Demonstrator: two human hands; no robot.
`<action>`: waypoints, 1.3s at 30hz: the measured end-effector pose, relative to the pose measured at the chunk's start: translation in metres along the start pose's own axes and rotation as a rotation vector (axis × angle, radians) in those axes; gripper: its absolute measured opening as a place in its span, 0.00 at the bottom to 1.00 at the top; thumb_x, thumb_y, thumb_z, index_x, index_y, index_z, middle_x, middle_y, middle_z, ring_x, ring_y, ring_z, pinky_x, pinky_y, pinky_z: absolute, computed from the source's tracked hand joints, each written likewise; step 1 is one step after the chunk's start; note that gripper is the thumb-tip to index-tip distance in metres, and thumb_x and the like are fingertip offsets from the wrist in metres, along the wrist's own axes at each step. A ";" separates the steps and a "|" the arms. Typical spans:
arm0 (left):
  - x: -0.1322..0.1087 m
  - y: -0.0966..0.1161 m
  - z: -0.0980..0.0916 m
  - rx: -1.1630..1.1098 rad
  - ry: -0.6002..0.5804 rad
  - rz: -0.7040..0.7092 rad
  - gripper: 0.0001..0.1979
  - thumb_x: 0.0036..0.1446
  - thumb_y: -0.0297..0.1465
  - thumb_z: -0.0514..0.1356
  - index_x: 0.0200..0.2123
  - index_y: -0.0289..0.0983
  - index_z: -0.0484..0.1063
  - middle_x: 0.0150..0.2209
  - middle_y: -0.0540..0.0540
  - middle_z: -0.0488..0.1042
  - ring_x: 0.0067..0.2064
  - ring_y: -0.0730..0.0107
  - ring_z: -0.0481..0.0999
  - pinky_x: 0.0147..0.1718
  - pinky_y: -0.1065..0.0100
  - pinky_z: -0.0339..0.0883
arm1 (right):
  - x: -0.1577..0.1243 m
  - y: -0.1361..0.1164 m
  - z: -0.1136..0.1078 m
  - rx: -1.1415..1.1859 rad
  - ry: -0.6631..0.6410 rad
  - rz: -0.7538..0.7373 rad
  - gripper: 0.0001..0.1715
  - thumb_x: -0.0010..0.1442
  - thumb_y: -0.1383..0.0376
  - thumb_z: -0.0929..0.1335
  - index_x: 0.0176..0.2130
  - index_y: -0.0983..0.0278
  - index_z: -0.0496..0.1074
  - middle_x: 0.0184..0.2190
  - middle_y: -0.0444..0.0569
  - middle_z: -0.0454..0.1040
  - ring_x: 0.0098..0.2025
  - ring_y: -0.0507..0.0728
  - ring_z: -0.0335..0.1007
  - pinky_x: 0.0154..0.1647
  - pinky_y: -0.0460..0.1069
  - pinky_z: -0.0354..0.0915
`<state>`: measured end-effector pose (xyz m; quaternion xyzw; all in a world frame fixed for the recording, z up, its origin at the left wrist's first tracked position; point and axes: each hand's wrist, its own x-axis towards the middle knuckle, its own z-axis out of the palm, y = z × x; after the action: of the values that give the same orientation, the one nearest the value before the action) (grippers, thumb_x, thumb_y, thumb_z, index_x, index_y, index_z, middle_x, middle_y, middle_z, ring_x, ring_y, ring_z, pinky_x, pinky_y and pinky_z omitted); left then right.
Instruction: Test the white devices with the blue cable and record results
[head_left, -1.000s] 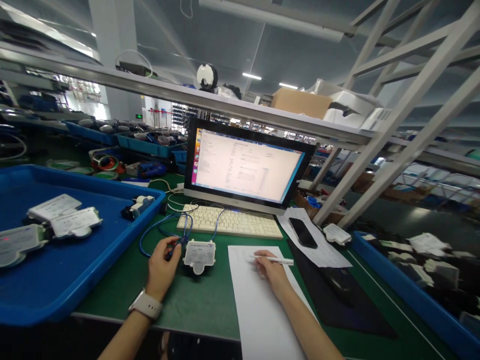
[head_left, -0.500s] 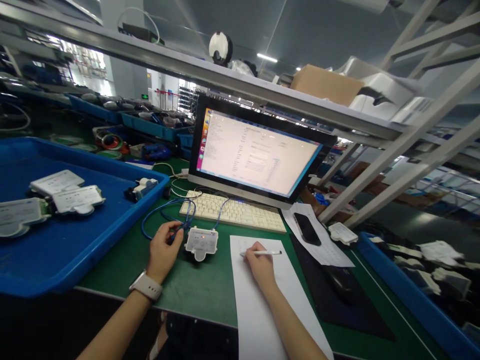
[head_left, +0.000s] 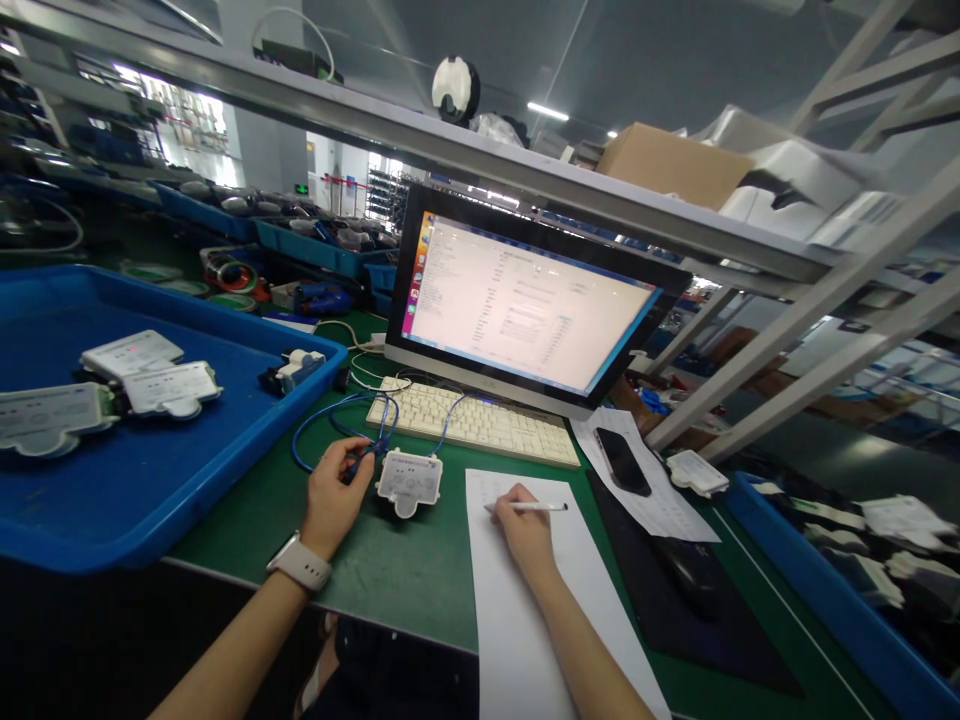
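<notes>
My left hand (head_left: 337, 500), with a watch on its wrist, is closed around part of a blue cable (head_left: 298, 437) where the cable bunches up. Right beside its fingertips lies a white module (head_left: 409, 482) with a printed label, a rounded tab at its lower edge and no lit light visible. The blue cable loops on the green table toward the keyboard. My right hand (head_left: 527, 535) grips a white pen (head_left: 541, 506), its tip at the upper part of a white sheet of paper (head_left: 510, 620). The writing there is too faint to read.
A monitor (head_left: 517, 305) stands behind a cream keyboard (head_left: 480, 425). On the left is a blue tray (head_left: 247, 480) with several white modules. At right are a phone (head_left: 622, 460) on papers, a black mouse (head_left: 686, 575) and a blue bin (head_left: 825, 590). A shelf (head_left: 450, 140) crosses above.
The red light on the white module beside my left hand no longer shows. The view has shifted slightly, while both hands keep nearly the same places and grips.
</notes>
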<state>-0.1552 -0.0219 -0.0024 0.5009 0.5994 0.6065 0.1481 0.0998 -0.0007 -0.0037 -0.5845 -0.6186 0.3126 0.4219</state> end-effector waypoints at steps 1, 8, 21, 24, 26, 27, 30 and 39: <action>0.000 0.000 0.000 -0.001 0.001 0.000 0.16 0.51 0.40 0.55 0.38 0.34 0.68 0.36 0.44 0.71 0.31 0.68 0.72 0.31 0.68 0.67 | 0.000 0.000 0.000 -0.004 0.003 0.000 0.10 0.48 0.64 0.61 0.18 0.61 0.59 0.15 0.40 0.63 0.22 0.52 0.59 0.24 0.46 0.53; -0.001 -0.002 0.000 0.006 0.004 0.014 0.15 0.51 0.39 0.55 0.38 0.35 0.68 0.36 0.44 0.71 0.32 0.68 0.72 0.30 0.68 0.67 | 0.001 0.004 0.000 0.001 0.048 -0.035 0.10 0.47 0.64 0.62 0.17 0.60 0.58 0.14 0.40 0.61 0.21 0.53 0.58 0.23 0.46 0.53; -0.001 -0.002 -0.001 0.009 0.007 0.023 0.16 0.52 0.40 0.55 0.39 0.35 0.68 0.36 0.44 0.71 0.31 0.69 0.72 0.30 0.68 0.67 | 0.002 0.005 0.000 -0.010 0.047 -0.020 0.10 0.46 0.63 0.62 0.17 0.60 0.57 0.14 0.39 0.60 0.21 0.52 0.57 0.22 0.46 0.52; -0.001 -0.002 -0.001 0.008 0.007 0.020 0.16 0.52 0.40 0.55 0.39 0.35 0.68 0.35 0.44 0.71 0.30 0.69 0.71 0.29 0.68 0.67 | 0.002 0.006 -0.001 -0.010 0.052 -0.014 0.10 0.46 0.63 0.62 0.17 0.60 0.57 0.13 0.39 0.60 0.21 0.52 0.57 0.22 0.46 0.52; -0.001 -0.002 -0.001 0.008 0.010 0.018 0.16 0.52 0.40 0.55 0.39 0.35 0.68 0.35 0.44 0.71 0.30 0.69 0.71 0.29 0.69 0.66 | 0.002 0.007 -0.001 -0.006 0.057 -0.017 0.10 0.47 0.63 0.62 0.17 0.60 0.58 0.14 0.39 0.61 0.21 0.52 0.57 0.23 0.46 0.52; -0.001 -0.002 -0.001 0.009 0.011 0.016 0.16 0.52 0.40 0.55 0.39 0.35 0.68 0.36 0.44 0.71 0.30 0.69 0.71 0.29 0.69 0.66 | 0.002 0.006 -0.001 -0.007 0.056 -0.019 0.10 0.47 0.63 0.61 0.17 0.60 0.58 0.14 0.39 0.61 0.21 0.52 0.57 0.23 0.46 0.52; 0.000 -0.003 0.000 0.010 0.010 0.010 0.16 0.51 0.40 0.55 0.39 0.35 0.68 0.36 0.44 0.71 0.32 0.68 0.72 0.29 0.68 0.66 | 0.002 0.004 -0.001 -0.007 0.059 -0.018 0.10 0.45 0.63 0.62 0.17 0.60 0.57 0.13 0.39 0.59 0.20 0.52 0.55 0.21 0.46 0.51; 0.000 -0.007 -0.001 0.004 0.013 -0.004 0.16 0.51 0.41 0.55 0.39 0.36 0.68 0.37 0.43 0.71 0.33 0.66 0.73 0.32 0.65 0.68 | 0.008 0.008 -0.005 0.262 0.117 0.099 0.11 0.43 0.60 0.63 0.16 0.60 0.57 0.10 0.39 0.59 0.14 0.49 0.51 0.15 0.44 0.47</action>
<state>-0.1588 -0.0206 -0.0086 0.4960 0.6027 0.6082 0.1445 0.1085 0.0075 -0.0074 -0.5714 -0.5175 0.3765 0.5138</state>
